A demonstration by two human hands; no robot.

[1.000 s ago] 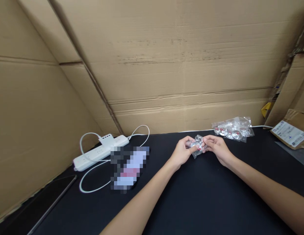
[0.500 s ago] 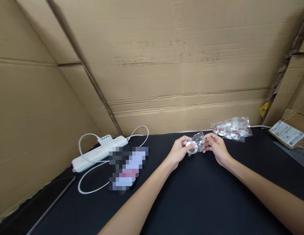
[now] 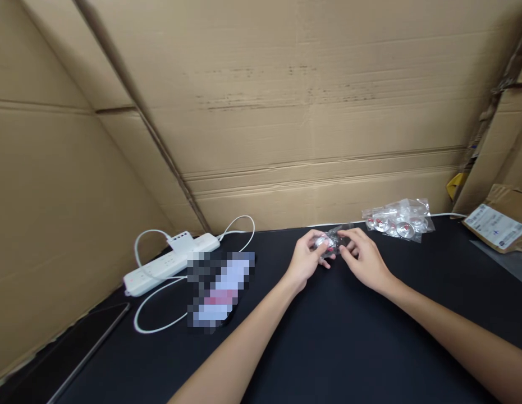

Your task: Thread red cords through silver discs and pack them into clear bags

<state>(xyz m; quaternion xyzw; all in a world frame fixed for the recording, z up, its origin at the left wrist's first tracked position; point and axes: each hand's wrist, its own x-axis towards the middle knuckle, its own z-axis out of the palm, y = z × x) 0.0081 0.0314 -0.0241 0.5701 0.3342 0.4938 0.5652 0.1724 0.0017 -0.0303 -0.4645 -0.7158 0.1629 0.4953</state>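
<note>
My left hand is closed around a small clear plastic bag holding a round silvery disc with a red mark. The thumb presses on the disc, and part of it is hidden by the fingers. My right hand has its bent fingers at the right end of the same bag, the index fingertip on its upper edge and the thumb lower down. Beyond my right hand lies a larger clear bag with several similar silvery discs bearing red marks.
A white power strip with a plugged-in charger and looping white cable lies on the left of the black table. Near it is a pixelated phone-like object. A torn cardboard parcel stands right; cardboard walls enclose the table.
My right hand has moved left onto the end of the small bag. The bag is more bunched up, and the disc in it has turned and is more covered by fingers.
</note>
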